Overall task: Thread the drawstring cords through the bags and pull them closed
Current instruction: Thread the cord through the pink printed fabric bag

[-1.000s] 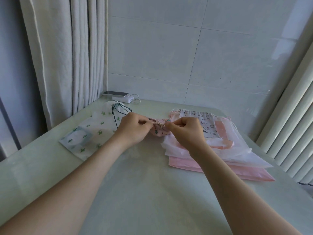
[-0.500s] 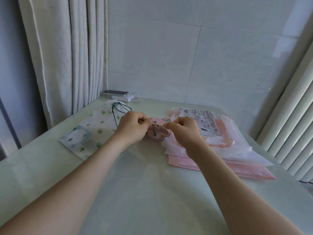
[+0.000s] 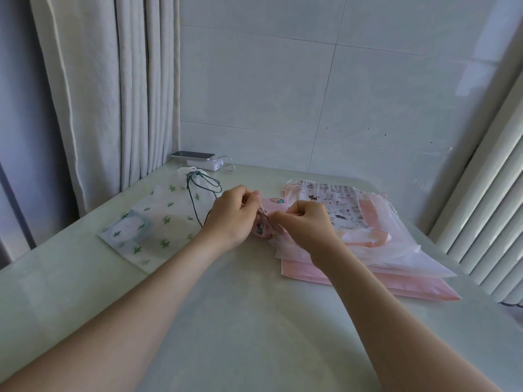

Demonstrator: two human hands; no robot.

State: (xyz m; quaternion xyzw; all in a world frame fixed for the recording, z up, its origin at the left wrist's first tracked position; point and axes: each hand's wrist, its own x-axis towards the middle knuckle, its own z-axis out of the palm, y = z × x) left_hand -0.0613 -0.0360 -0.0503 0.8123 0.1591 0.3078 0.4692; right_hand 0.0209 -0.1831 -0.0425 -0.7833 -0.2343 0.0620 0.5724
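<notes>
A small pink strawberry-print bag (image 3: pixel 264 227) sits bunched between my hands at the table's middle. My left hand (image 3: pixel 230 215) pinches its thin pale cord near the gathered mouth. My right hand (image 3: pixel 307 222) grips the bag's other side, fingers curled. To the left lies a white cactus-print bag (image 3: pixel 158 222) with a dark green cord (image 3: pixel 198 193) looped at its top. On the right a stack of pink and translucent bags (image 3: pixel 376 250) is topped by a white cat-print bag (image 3: pixel 336 205).
A phone on a white power bank (image 3: pixel 202 162) with a cable rests at the table's (image 3: pixel 240 321) far left corner by the curtain (image 3: pixel 113 94). Tiled wall stands behind; a ribbed white radiator (image 3: pixel 486 207) borders the right side.
The pink bag has bunched tighter between my hands. My left hand has lifted slightly and both hands drew closer over the gathered mouth.
</notes>
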